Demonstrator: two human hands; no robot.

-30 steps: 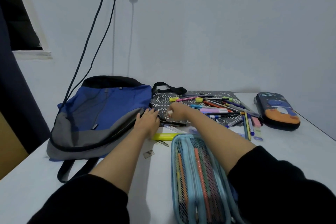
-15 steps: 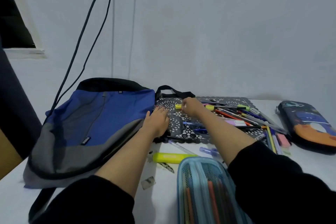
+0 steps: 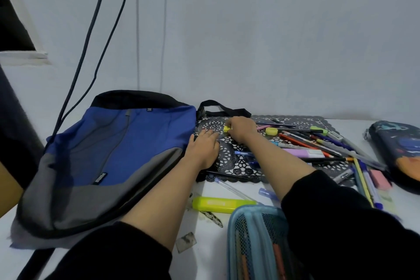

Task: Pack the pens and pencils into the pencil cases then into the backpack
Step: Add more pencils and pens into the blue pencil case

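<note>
Over the last second the right hand (image 3: 241,130) has reached to the far left end of the black lace mat (image 3: 236,161), and its fingers now curl round the yellow-capped pen (image 3: 226,129), while the left hand (image 3: 204,148) lies flat, fingers straight, on the mat beside the blue backpack (image 3: 109,154). One pen looks ready to go into the mesh pencil case (image 3: 250,245) lying open at the near edge. Most pens and pencils (image 3: 318,145) remain scattered on the mat, with a yellow highlighter (image 3: 218,204) loose nearby, so packing is at an early stage.
</note>
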